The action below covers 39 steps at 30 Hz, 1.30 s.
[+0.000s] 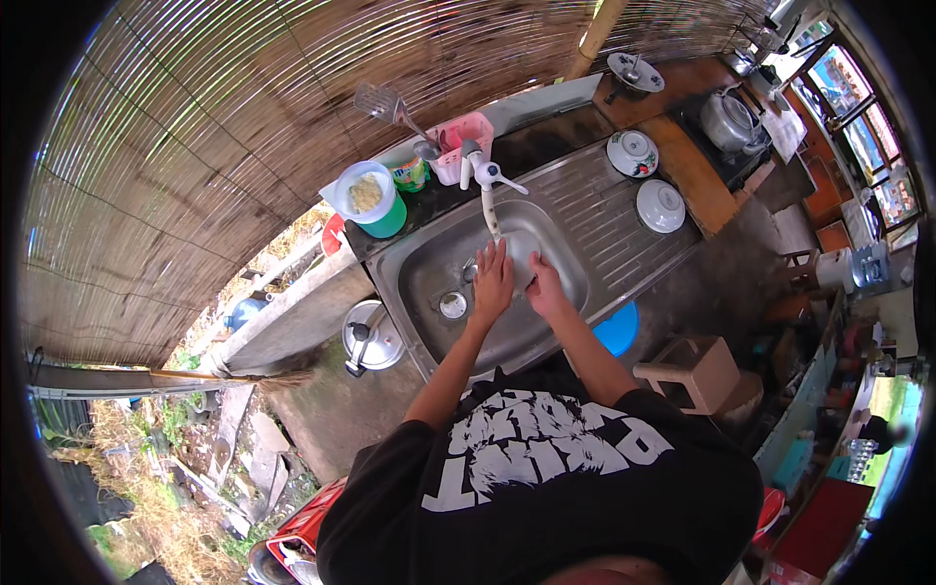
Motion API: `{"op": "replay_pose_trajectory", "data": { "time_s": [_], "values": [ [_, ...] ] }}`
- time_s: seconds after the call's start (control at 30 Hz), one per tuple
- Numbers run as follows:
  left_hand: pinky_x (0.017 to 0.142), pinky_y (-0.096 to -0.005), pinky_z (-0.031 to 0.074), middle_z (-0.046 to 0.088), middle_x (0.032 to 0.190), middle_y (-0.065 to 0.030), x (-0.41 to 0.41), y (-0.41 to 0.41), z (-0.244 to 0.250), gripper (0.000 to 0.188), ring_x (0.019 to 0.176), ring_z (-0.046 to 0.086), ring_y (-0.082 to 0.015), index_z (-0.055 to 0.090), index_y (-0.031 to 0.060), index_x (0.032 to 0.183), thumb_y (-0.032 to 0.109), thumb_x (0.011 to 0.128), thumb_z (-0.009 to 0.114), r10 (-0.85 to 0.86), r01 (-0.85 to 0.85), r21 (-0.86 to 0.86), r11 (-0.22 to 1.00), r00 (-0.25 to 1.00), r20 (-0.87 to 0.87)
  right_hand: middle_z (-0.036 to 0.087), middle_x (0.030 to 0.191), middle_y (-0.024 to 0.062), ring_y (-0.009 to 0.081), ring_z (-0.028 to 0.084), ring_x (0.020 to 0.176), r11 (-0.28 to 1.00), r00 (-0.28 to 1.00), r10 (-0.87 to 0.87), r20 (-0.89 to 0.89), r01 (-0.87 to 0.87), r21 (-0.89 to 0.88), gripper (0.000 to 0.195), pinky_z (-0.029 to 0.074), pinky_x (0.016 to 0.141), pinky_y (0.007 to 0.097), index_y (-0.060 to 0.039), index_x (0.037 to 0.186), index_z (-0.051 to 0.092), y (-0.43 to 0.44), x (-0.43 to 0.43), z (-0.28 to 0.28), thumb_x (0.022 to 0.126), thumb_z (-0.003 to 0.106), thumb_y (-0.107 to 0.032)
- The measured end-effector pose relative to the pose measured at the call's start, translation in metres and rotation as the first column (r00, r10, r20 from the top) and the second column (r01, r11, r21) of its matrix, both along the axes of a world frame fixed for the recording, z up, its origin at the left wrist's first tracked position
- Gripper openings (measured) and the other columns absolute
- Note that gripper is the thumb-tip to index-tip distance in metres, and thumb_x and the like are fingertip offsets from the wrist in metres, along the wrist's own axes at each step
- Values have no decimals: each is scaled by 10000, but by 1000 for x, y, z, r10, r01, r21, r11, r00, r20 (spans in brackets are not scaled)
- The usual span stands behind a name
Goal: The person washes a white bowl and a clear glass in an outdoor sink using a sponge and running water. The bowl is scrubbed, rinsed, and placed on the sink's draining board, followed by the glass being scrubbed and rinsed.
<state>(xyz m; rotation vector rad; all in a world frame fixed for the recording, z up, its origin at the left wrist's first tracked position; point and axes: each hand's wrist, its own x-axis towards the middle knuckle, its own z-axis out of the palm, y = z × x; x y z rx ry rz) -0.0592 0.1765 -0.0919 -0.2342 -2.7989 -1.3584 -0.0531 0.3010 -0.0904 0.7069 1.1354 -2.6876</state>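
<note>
My right hand (pixel 547 287) grips the right rim of a pale dish (pixel 522 257), thumb on top, in the stainless steel sink basin (pixel 420 322). The white tap (pixel 488 179) rises at the back of the sink, its spout ending just above my left fingertips. My left hand (pixel 493 281) lies stretched out at the dish's left side, partly covering it; whether it presses on the dish is hard to see. Beside those fingers a metal spoon or fork (pixel 470 270) lies in the basin. A round drain strainer (pixel 453 305) is to its left.
Two upturned bowls, one floral (pixel 633 153) and one white (pixel 660 206), sit on the ribbed drainboard (pixel 607 227). Behind the sink stand a pink utensil basket (pixel 468 135) and a green tub (pixel 384 219). A kettle (pixel 727 121) is on the stove. A plastic stool (pixel 695 373) stands to the right.
</note>
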Motion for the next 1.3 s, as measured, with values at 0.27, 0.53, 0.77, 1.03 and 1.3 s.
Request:
{"op": "replay_pose_trajectory", "data": {
  "time_s": [0.27, 0.53, 0.77, 1.03, 1.3],
  "values": [
    [1076, -407, 321, 495, 1330, -153, -29, -28, -68, 647, 1246, 469, -282, 447, -13, 1335, 492, 934, 502, -95, -481, 732, 483, 803, 589, 603, 1146, 37, 188, 588, 1071, 985, 984, 167, 63, -163, -64, 278, 470, 953, 367, -86, 1195, 531, 16, -17, 0, 980, 501, -261],
    [982, -373, 416, 585, 1211, -53, -14, -54, -62, 471, 1106, 551, -183, 533, 46, 1246, 428, 976, 468, -33, -700, 713, 29, 712, 701, 641, 987, 18, 144, 605, 939, 930, 902, 361, 236, -369, -11, 268, 485, 835, 331, -85, 1044, 609, 10, -69, -67, 958, 508, -318],
    [1037, -359, 340, 534, 1263, -31, -11, -66, -50, 464, 1166, 481, -168, 518, 78, 1251, 449, 981, 454, 160, -637, 770, 33, 764, 625, 604, 830, -4, 129, 552, 765, 817, 900, 367, 235, -433, 382, 306, 450, 669, 314, -89, 912, 637, -40, -124, -102, 910, 582, -390],
    [926, -336, 412, 564, 1101, -16, -7, -55, -72, 396, 1023, 521, -154, 532, 95, 1134, 451, 971, 476, 242, -745, 658, 111, 662, 709, 592, 838, -14, 76, 498, 783, 558, 891, 402, 211, -422, 715, 346, 430, 684, 279, -37, 937, 648, -33, -98, -65, 929, 577, -375],
    [857, -307, 423, 571, 1031, -43, -45, -10, -59, 396, 951, 522, -143, 546, 31, 1122, 389, 973, 468, -90, -569, 572, 590, 658, 748, 638, 1001, 26, 103, 552, 911, 857, 988, 116, 98, -150, 492, 390, 437, 809, 273, -19, 1058, 647, 30, -42, -28, 963, 531, -379]
  ]
}}
